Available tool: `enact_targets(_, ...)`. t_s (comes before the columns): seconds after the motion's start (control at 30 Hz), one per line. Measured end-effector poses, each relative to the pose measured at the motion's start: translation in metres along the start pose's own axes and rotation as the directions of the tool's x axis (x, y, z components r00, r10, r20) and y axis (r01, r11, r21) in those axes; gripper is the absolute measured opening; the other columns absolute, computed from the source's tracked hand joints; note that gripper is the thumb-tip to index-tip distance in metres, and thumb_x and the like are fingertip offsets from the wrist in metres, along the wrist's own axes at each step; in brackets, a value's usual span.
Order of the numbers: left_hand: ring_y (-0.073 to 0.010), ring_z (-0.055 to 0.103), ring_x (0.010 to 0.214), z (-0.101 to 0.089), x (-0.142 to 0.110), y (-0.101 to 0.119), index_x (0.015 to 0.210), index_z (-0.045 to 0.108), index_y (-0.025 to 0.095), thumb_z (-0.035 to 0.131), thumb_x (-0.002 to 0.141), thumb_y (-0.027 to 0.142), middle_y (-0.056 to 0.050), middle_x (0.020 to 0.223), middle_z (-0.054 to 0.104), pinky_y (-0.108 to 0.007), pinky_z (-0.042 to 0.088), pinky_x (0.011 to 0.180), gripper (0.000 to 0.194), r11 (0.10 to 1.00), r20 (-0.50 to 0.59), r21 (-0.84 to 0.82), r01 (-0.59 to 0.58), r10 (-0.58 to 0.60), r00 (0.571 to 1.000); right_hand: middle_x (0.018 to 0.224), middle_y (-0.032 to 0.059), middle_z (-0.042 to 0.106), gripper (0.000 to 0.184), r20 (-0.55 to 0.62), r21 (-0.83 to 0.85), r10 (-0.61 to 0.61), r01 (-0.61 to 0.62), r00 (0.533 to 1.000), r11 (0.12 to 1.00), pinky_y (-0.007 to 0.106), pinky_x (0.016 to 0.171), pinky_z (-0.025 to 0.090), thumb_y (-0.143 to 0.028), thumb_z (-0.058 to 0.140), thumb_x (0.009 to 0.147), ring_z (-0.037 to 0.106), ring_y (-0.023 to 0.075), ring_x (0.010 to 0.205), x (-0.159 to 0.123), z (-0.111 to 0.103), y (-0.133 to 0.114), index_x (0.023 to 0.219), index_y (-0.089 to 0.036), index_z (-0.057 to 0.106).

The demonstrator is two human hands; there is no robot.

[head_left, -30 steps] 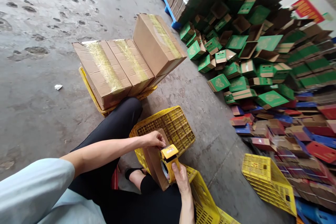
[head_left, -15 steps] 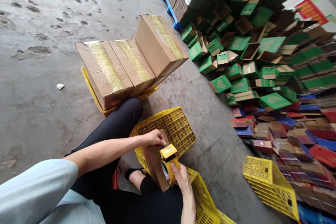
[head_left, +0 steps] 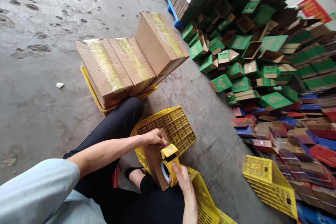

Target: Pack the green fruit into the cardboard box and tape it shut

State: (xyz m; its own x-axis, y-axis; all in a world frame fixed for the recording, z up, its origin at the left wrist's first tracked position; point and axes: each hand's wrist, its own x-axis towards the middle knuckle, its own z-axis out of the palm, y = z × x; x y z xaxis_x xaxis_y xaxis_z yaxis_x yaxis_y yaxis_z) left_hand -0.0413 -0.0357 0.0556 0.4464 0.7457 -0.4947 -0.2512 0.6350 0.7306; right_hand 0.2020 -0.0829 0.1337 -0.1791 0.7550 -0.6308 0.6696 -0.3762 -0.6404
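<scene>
My right hand (head_left: 183, 179) is wrapped round a yellow tape dispenser (head_left: 171, 159), with a tape roll visible in its frame. The dispenser is beside a narrow brown cardboard box (head_left: 154, 165) that stands between my legs. At the box's upper end, just beyond the dispenser's head, my left hand (head_left: 156, 138) is closed in a pinch. Whatever is between those fingertips is too small to make out. Behind the box lies a yellow plastic crate (head_left: 181, 124), tipped so that its gridded face shows.
Several taped cardboard cartons (head_left: 118, 64) rest on a yellow crate (head_left: 88, 87) past my knee. Another yellow crate (head_left: 206, 196) is by my right forearm, and one more crate (head_left: 270, 182) stands farther right. Green boxes (head_left: 241, 85) and red-blue boxes (head_left: 288, 129) are heaped on the right.
The dispenser and my right hand have shifted very slightly to the right. My left hand keeps its pinch at the box's upper end, and the view has tilted a little.
</scene>
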Motion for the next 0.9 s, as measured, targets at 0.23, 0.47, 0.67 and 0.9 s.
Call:
enact_targets(0.23,-0.0133,0.064,0.06,0.003,0.003,-0.002,0.064,0.067,0.015,0.094,0.067,0.04,0.001,0.059,0.066,-0.023,0.051,0.06,0.037,0.999,-0.049,0.042,-0.026,0.028,0.998,0.046,0.0063,0.063,0.074,0.051,-0.029,0.017,-0.015,0.999,0.999,0.029,0.047,0.046,-0.095,0.057,0.074,0.059,0.0204,0.04,0.003,-0.002,-0.004,0.066,-0.021,0.06)
enact_targets(0.47,-0.012,0.062,0.06,-0.027,0.002,0.017,0.068,0.067,0.015,0.081,0.082,0.033,0.001,0.063,0.066,-0.022,0.048,0.06,0.027,0.983,-0.204,0.142,-0.12,0.147,0.968,0.044,0.0072,0.061,0.078,-0.011,-0.079,0.147,-0.147,0.989,0.986,0.03,0.043,0.045,-0.1,0.057,0.061,0.062,0.0238,0.04,-0.005,-0.015,0.015,0.065,-0.022,0.06)
enact_targets(0.67,-0.0137,0.061,0.062,-0.046,-0.004,0.023,0.073,0.072,0.014,0.075,0.083,0.024,0.0,0.066,0.068,-0.023,0.044,0.06,0.014,0.946,-0.26,0.292,-0.138,0.218,0.941,0.045,0.0051,0.062,0.071,-0.06,-0.104,0.133,-0.139,0.989,0.985,0.031,0.044,0.047,-0.094,0.058,0.069,0.063,0.0242,0.042,-0.018,-0.011,0.012,0.069,-0.023,0.06)
enact_targets(0.9,-0.0171,0.062,0.07,-0.063,-0.009,0.027,0.082,0.077,0.014,0.068,0.086,0.022,-0.002,0.068,0.068,-0.025,0.041,0.065,0.013,0.889,-0.455,0.453,-0.062,0.29,0.842,0.046,0.0041,0.061,0.064,-0.045,-0.143,0.102,-0.108,0.994,0.984,0.031,0.046,0.047,-0.086,0.062,0.072,0.062,0.0232,0.041,0.006,0.005,-0.023,0.068,-0.023,0.057)
